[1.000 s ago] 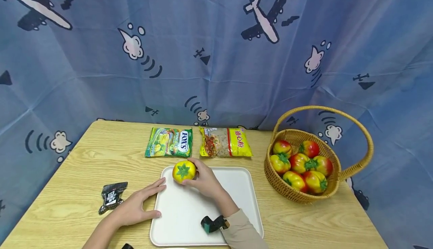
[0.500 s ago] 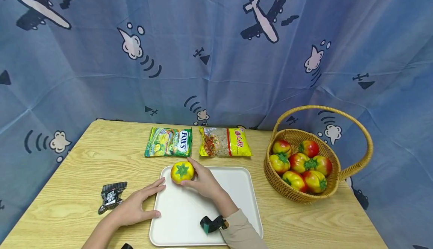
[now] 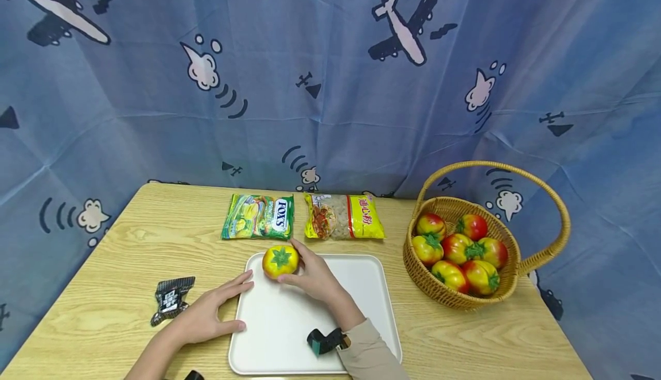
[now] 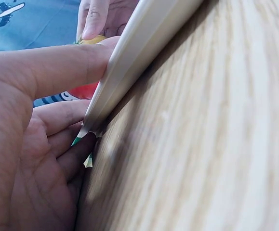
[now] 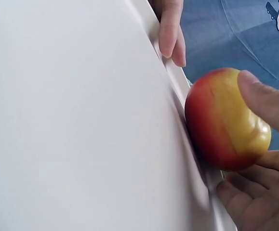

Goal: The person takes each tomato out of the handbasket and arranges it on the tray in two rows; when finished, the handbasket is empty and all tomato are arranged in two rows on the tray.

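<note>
In the head view a yellow-and-red bell pepper (image 3: 280, 262) with a green star-shaped top sits at the back left corner of a white tray (image 3: 330, 311). My right hand (image 3: 316, 279) holds it from the right, thumb in front and fingers behind. The right wrist view shows the pepper (image 5: 226, 120) at the tray's raised rim, red on one side and yellow on the other. My left hand (image 3: 206, 311) rests against the tray's left edge with fingers extended. In the left wrist view its thumb lies over the tray's rim (image 4: 129, 62), its fingers beside it.
Behind the tray lie a green candy bag (image 3: 258, 217) and a yellow pasta bag (image 3: 343, 217). A wicker basket (image 3: 431, 294) with a tall handle stands to the right, holding several peppers. A small black packet (image 3: 172, 301) lies left of my left hand. A blue curtain hangs behind the table.
</note>
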Demonstrator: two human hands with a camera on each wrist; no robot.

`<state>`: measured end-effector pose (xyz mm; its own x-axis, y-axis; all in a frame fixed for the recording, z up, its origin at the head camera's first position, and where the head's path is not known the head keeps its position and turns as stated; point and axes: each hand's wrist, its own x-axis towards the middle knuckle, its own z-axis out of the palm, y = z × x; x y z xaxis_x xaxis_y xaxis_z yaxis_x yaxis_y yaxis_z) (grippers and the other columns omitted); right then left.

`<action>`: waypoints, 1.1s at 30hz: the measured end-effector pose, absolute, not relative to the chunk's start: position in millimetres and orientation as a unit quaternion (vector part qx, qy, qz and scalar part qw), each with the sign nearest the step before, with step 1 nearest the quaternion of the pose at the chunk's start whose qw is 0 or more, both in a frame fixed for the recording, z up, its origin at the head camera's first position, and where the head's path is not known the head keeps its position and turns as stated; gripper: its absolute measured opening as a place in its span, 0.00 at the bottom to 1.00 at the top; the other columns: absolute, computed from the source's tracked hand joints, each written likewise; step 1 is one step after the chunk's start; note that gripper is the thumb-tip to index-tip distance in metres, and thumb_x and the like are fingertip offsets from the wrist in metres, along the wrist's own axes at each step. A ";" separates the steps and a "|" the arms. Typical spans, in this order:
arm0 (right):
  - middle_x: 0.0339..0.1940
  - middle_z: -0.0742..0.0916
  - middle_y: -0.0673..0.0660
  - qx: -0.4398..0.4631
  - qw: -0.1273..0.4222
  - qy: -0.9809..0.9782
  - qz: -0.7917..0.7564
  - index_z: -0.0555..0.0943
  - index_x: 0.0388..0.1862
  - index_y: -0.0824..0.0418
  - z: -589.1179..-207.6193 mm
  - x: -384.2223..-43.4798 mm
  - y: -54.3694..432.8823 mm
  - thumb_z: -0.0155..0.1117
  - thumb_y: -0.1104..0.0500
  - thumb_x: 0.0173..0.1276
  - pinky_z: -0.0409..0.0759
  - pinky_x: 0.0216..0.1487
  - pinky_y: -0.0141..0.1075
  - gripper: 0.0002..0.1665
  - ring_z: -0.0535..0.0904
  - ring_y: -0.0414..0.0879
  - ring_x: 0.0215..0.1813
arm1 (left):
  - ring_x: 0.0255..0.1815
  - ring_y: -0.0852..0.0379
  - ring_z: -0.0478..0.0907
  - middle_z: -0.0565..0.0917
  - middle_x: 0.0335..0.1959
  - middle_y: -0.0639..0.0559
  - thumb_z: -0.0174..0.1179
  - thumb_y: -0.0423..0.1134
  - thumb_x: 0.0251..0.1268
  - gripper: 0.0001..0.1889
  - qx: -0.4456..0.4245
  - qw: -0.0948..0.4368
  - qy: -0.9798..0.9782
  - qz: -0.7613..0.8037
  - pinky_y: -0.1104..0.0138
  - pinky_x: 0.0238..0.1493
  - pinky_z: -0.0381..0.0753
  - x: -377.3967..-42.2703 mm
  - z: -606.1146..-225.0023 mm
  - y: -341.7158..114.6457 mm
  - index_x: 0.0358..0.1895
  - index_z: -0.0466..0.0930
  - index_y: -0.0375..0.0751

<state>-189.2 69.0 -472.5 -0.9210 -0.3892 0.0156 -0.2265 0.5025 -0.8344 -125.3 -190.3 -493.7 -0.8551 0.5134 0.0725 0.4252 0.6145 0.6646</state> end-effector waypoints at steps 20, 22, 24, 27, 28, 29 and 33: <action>0.70 0.71 0.57 -0.113 0.016 0.818 -0.564 0.63 0.70 0.62 -431.6 -194.2 118.8 0.71 0.56 0.59 0.61 0.73 0.44 0.43 0.64 0.51 0.72 | 0.71 0.39 0.60 0.60 0.74 0.50 0.63 0.60 0.55 0.39 0.258 0.061 0.896 0.357 0.40 0.63 0.66 -126.0 -495.1 -190.6 0.68 0.67 0.47; 0.70 0.71 0.57 -0.108 0.000 0.819 -0.564 0.64 0.70 0.62 -426.0 -194.3 128.6 0.70 0.56 0.59 0.61 0.73 0.45 0.42 0.64 0.52 0.72 | 0.72 0.41 0.59 0.59 0.74 0.51 0.63 0.60 0.54 0.39 0.257 0.063 0.896 0.358 0.41 0.63 0.66 -126.4 -495.5 -190.7 0.68 0.67 0.48; 0.70 0.71 0.58 -0.108 -0.013 0.819 -0.564 0.63 0.70 0.62 -420.3 -193.8 138.2 0.70 0.57 0.60 0.61 0.73 0.45 0.41 0.64 0.53 0.72 | 0.72 0.41 0.59 0.59 0.75 0.51 0.63 0.60 0.54 0.39 0.255 0.064 0.896 0.359 0.41 0.63 0.66 -126.7 -496.0 -191.1 0.69 0.67 0.48; 0.70 0.70 0.59 -0.106 -0.027 0.820 -0.562 0.64 0.70 0.60 -411.4 -191.7 152.0 0.69 0.57 0.61 0.60 0.73 0.45 0.40 0.63 0.53 0.72 | 0.72 0.41 0.59 0.59 0.74 0.51 0.64 0.60 0.54 0.39 0.255 0.063 0.896 0.359 0.41 0.63 0.66 -126.3 -496.4 -191.9 0.68 0.67 0.48; 0.70 0.70 0.60 -0.105 -0.032 0.819 -0.562 0.64 0.70 0.60 -408.2 -190.6 156.2 0.69 0.57 0.61 0.60 0.74 0.45 0.40 0.63 0.53 0.73 | 0.72 0.41 0.60 0.60 0.74 0.51 0.64 0.59 0.54 0.39 0.255 0.063 0.896 0.359 0.41 0.63 0.66 -126.2 -496.6 -192.1 0.68 0.67 0.48; 0.71 0.70 0.60 -0.105 -0.037 0.819 -0.563 0.64 0.70 0.60 -405.0 -189.4 160.2 0.69 0.57 0.61 0.59 0.74 0.45 0.40 0.63 0.53 0.73 | 0.72 0.41 0.60 0.60 0.74 0.51 0.64 0.59 0.54 0.39 0.255 0.063 0.895 0.359 0.41 0.63 0.66 -126.1 -496.7 -192.1 0.68 0.67 0.48; 0.71 0.69 0.60 -0.100 -0.053 0.822 -0.558 0.63 0.70 0.62 -391.5 -183.4 174.2 0.68 0.56 0.61 0.58 0.74 0.46 0.40 0.61 0.54 0.73 | 0.72 0.43 0.59 0.59 0.74 0.53 0.64 0.61 0.53 0.39 0.253 0.067 0.895 0.362 0.42 0.64 0.66 -126.2 -496.9 -191.5 0.68 0.67 0.49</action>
<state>-183.4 174.2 -391.5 -0.9744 -0.1054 0.1984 -0.2233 0.3579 -0.9067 -126.2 -191.5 -496.9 -0.8634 0.5006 0.0632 0.4036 0.6100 0.6819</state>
